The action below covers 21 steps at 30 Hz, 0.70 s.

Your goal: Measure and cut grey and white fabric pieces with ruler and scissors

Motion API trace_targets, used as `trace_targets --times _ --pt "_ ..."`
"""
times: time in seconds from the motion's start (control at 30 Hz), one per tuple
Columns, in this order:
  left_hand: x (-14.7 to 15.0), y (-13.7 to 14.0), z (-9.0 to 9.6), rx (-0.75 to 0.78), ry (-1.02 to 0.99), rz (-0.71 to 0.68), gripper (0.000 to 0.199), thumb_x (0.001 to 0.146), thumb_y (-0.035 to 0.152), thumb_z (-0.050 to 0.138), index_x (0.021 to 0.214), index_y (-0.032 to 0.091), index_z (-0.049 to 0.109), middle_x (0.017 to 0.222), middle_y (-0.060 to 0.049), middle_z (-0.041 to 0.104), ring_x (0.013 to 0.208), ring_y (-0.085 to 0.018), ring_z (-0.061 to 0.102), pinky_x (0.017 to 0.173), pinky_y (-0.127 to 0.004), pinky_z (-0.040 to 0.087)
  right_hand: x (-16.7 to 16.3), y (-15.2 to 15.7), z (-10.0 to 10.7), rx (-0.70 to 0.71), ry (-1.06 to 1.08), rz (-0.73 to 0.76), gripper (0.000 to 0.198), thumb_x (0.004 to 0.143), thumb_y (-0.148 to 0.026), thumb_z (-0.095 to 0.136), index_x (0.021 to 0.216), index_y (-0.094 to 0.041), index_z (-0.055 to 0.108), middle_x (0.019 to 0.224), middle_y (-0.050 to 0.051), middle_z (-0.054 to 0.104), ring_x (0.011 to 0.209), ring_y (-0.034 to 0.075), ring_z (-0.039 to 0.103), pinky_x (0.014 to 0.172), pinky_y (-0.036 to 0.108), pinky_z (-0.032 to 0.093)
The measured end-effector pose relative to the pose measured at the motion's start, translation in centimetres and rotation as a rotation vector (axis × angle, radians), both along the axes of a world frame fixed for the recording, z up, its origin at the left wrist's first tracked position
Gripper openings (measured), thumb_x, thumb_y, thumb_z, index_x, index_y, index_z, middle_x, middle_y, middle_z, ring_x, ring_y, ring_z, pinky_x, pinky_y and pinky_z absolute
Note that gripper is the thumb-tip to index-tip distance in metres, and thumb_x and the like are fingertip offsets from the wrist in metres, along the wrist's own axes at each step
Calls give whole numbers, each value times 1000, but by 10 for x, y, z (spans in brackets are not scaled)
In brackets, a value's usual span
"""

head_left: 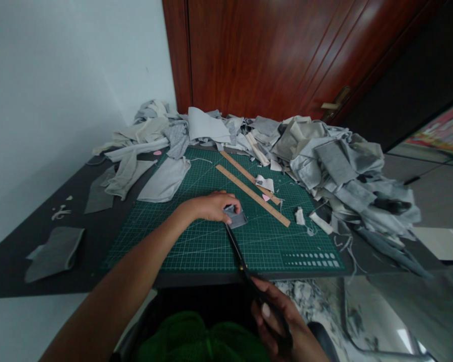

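A small grey cloth piece (238, 219) is held near the middle of the green cutting mat (196, 246) by the left hand (216, 205), whose fingers are curled and whose thumb is pressed near the cloth's left edge. Black scissors (242, 269) are gripped at the handles by the right hand (277, 314), its fingers wrapped around the loops at the near edge of the table (128, 286). The blades are pointed away, their tips just beside the left thumb; whether the cloth is touched by them cannot be told. To the right of the cloth, two wooden rulers (253, 196) are laid slantwise. A pale grey cloth (165, 181) is spread at the mat's far left, and a large scrap heap (340, 166) is piled at the far right. A folded grey piece (56, 254) is placed at the near left.
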<state>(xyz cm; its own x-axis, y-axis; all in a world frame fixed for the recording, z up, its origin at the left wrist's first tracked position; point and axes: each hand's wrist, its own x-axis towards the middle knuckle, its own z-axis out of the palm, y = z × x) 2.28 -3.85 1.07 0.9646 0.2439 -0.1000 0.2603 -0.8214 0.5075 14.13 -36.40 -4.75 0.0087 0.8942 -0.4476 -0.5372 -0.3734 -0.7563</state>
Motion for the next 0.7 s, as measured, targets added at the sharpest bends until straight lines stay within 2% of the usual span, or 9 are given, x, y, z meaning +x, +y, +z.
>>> trace_targets --times 0.17,0.37,0.53,0.7 --pt "-1 1 -2 -3 -13 -1 29 75 24 73 104 27 66 111 1 66 105 -22 54 98 -34 33 -1 0 10 -35 18 -23 64 82 -51 80 135 -24 56 78 -5 57 43 1 43 37 13 26" --pt "0 1 -2 -5 -2 1 30 75 23 73 104 27 67 111 1 66 104 -22 54 97 -33 34 -2 0 13 -83 54 -36 67 81 -51 81 136 -26 54 78 -5 58 44 2 42 39 14 25" --pt "1 4 -7 -15 -47 -8 29 76 21 72 103 26 67 109 2 67 102 -21 56 99 -33 33 -5 2 21 -104 -6 -44 69 78 -53 82 135 -24 56 75 -6 54 44 2 39 39 14 25" --pt "0 7 -9 -34 -69 -30 29 75 20 72 103 25 68 107 1 68 101 -21 56 91 -30 36 -9 4 31 -143 -62 -63 74 74 -58 84 134 -24 57 74 -7 53 43 1 39 40 15 26"
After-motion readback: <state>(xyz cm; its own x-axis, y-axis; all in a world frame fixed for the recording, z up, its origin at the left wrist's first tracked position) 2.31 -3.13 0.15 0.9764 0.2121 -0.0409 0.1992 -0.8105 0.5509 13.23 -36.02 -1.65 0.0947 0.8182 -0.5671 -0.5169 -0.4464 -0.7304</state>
